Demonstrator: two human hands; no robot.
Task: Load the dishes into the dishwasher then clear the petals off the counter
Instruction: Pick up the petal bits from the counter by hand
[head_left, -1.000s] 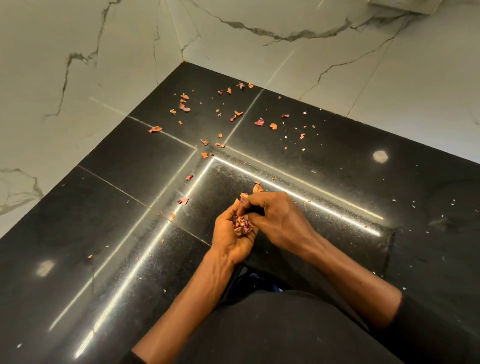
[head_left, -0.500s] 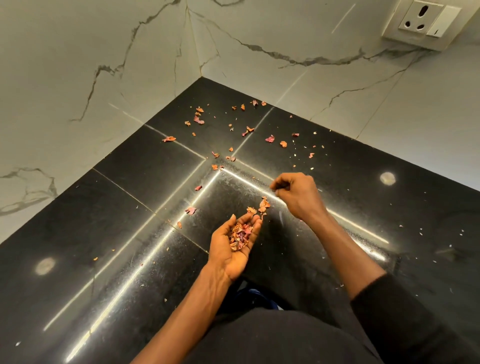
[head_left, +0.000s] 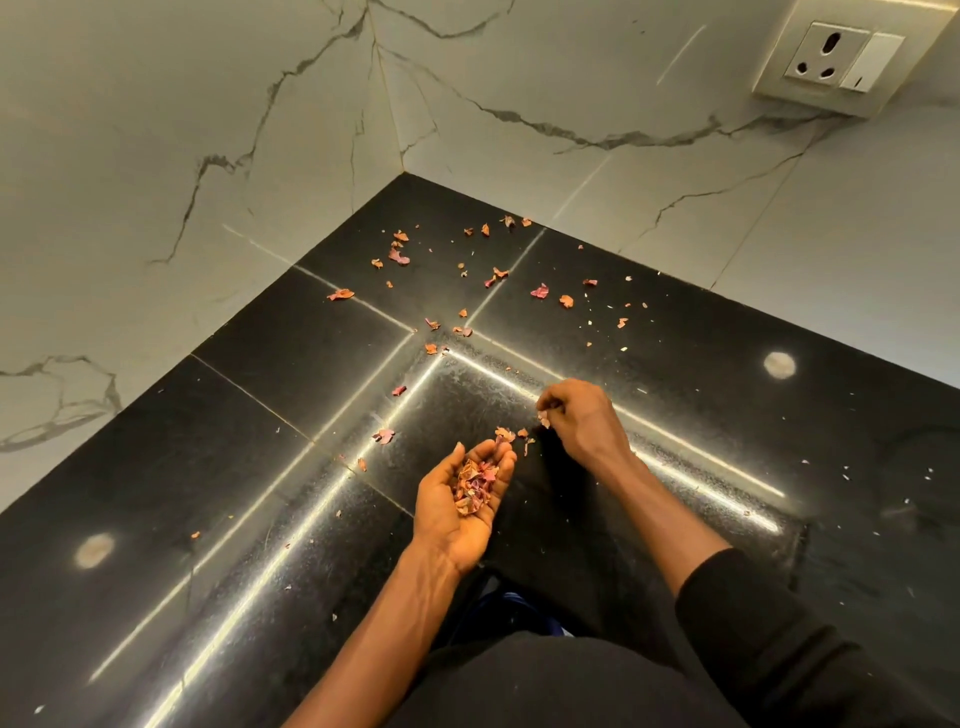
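Dozens of dry, crumpled pink-orange petals (head_left: 540, 291) lie scattered over the black counter (head_left: 260, 389) toward its corner; the left hand (head_left: 457, 514), cupped palm-up, carries a heap (head_left: 475, 486), the right hand (head_left: 587, 415) pinches one petal (head_left: 544, 419)

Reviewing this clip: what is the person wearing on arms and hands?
Left hand and right hand are bare: no gloves, rings or watch visible. A black sleeve is pushed up the right forearm; the left forearm shows no sleeve in frame.

Black polished counter (head_left: 291, 467), corner position. Dried petals (head_left: 467, 291) scattered across it, thickest toward the back corner.
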